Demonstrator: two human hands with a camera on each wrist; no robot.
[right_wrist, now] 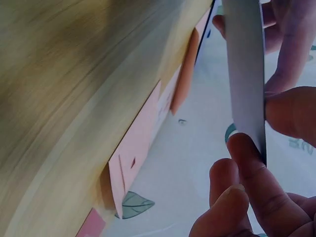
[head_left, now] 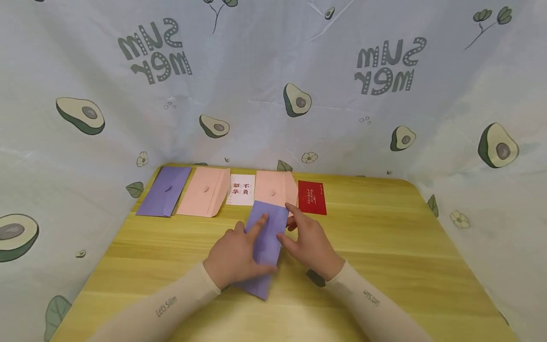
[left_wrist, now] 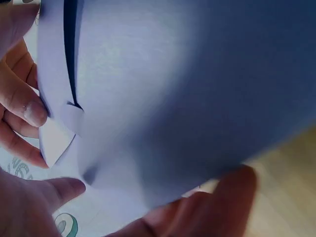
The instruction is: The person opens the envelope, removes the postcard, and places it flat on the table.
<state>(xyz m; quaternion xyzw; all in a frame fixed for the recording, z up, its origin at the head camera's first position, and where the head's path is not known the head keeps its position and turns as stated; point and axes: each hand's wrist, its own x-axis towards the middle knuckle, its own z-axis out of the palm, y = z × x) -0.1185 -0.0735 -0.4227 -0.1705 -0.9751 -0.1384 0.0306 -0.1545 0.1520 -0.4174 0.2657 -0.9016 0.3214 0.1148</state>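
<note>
A purple envelope is held tilted above the table between both hands. My left hand grips it from the left, index finger laid on its face and thumb at its lower right edge. My right hand pinches its upper right edge. In the left wrist view the envelope shows a narrow dark slit and a small tab near one end. The right wrist view catches the envelope nearly edge-on, with the right hand's fingers and thumb on opposite sides. Whether anything lies inside is hidden.
Along the table's back edge lie another purple envelope, a pink envelope, a white card with red characters, a second pink envelope and a red card. Behind the wooden table hangs an avocado-print cloth.
</note>
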